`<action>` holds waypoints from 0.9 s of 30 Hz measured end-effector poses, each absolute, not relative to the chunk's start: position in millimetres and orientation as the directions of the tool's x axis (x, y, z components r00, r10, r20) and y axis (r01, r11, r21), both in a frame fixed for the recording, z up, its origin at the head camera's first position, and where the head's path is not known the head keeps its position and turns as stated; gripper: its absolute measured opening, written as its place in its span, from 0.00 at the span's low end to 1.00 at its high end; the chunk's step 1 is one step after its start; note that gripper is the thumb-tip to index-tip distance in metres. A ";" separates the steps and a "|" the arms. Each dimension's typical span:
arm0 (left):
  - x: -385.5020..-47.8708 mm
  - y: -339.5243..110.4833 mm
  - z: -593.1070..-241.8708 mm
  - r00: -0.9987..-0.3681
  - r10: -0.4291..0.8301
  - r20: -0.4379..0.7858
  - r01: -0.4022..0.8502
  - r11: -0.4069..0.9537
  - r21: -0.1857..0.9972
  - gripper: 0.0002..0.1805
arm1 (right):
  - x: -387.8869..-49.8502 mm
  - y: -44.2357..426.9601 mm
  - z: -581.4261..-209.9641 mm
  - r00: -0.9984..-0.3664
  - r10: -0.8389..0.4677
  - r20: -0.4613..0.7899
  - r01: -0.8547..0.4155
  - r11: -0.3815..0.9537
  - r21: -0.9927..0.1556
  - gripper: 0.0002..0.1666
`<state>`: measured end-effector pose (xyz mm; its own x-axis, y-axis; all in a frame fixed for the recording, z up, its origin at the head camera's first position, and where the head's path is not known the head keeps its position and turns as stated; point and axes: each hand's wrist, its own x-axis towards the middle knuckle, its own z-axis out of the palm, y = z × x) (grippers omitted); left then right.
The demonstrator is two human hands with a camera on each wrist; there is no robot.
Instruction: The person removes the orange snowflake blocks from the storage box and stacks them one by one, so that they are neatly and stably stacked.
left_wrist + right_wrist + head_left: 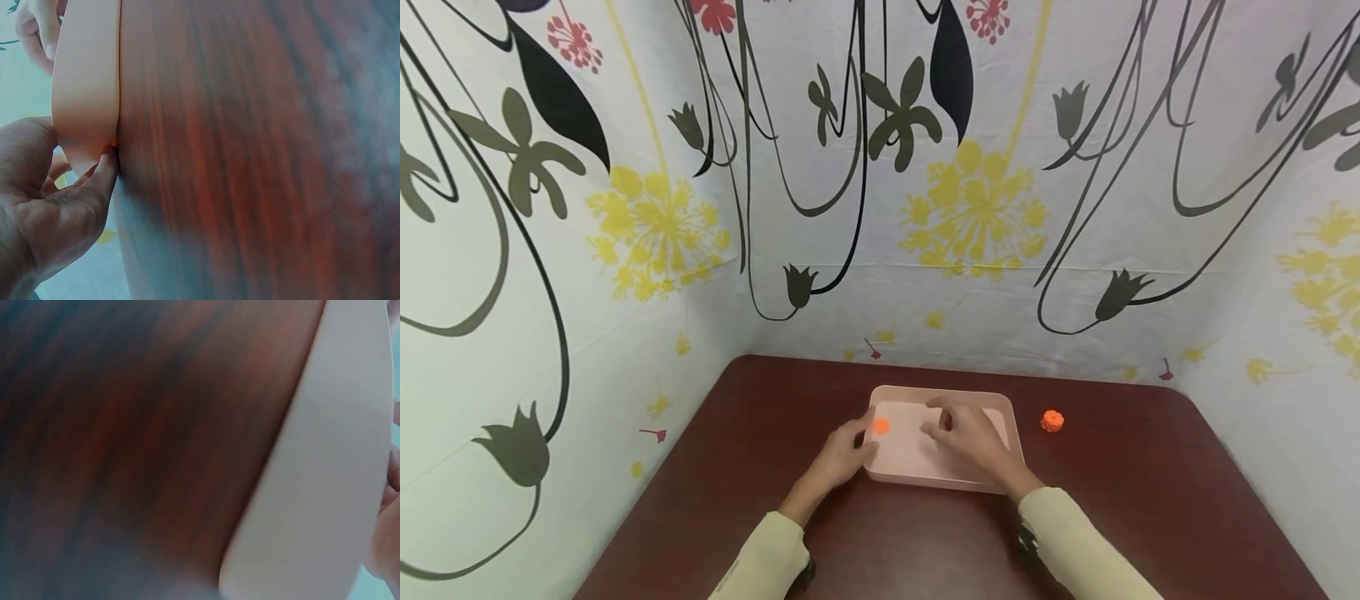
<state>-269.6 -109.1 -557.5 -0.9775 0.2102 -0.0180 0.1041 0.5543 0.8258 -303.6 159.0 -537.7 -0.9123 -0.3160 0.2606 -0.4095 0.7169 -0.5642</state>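
A shallow pale pink tray [917, 479] lies on the dark table. My left hand [841, 454] grips its left end; in the left wrist view, the left hand [59, 212] has its thumb and fingers around the tray's corner. Inside the tray, close to those fingers, is a small flat orange piece [881, 426]. Over the tray's right half hovers my right hand [973, 437], thumb and forefinger curved and apart, with nothing visible between them. The right wrist view shows only part of the right hand [389, 531], beyond the tray's outer wall [312, 475].
To the right of the tray, a small orange scalloped piece [1052, 421], perhaps stacked, sits on the reddish-brown table [1120, 500]. A white floral-print cloth [880, 233] encloses the table's back and sides.
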 end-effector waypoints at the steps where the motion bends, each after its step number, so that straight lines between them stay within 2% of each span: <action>1: -269.5 -108.9 -557.7 -0.978 0.210 -0.019 0.103 0.553 0.827 0.37 | -302.8 153.9 -539.6 -0.914 -0.317 0.252 -0.405 0.716 -0.569 0.27; 17: -268.0 -109.0 -558.7 -0.969 0.240 0.065 0.192 0.557 0.808 0.35 | -304.3 101.0 -561.1 -0.930 -0.325 0.170 -0.364 0.761 -0.536 0.31; 27: -269.6 -110.1 -557.4 -0.973 0.224 0.059 0.181 0.576 0.797 0.35 | -317.1 86.0 -568.0 -0.940 -0.307 0.149 -0.338 0.776 -0.534 0.29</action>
<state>-269.6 -110.1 -557.4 -0.9728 0.2239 0.0594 0.1812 0.5758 0.7972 -317.1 86.0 -568.0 -0.9401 -0.3069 0.1487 -0.3376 0.7755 -0.5335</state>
